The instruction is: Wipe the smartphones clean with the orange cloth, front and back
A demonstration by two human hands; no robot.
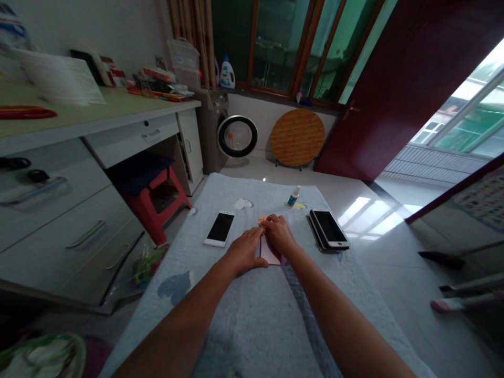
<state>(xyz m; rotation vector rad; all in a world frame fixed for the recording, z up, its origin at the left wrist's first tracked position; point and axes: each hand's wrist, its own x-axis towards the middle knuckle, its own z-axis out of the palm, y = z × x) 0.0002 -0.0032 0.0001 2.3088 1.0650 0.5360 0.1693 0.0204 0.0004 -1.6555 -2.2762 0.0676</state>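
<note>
A pinkish phone (270, 255) lies flat on the cloth-covered table, partly hidden by both hands. My left hand (244, 251) grips its left side, with the thumb near the bottom edge and the fingers toward the top. My right hand (279, 234) is closed over the phone's upper part, its fingertips pinching a small orange cloth (262, 221) at the far end. Left of the hands rests a white phone (220, 229) with a dark screen. On the right is a stack of phones (329, 229). A small spray bottle (293, 197) stands upright beyond the hands.
The table wears a pale blue patterned cloth (252, 325). To the left are a white desk (129, 142) and a red stool (161, 197). Farther back are a washing machine (210, 128) with its door open, a round wooden tabletop (298, 136) and a dark red door (378, 100).
</note>
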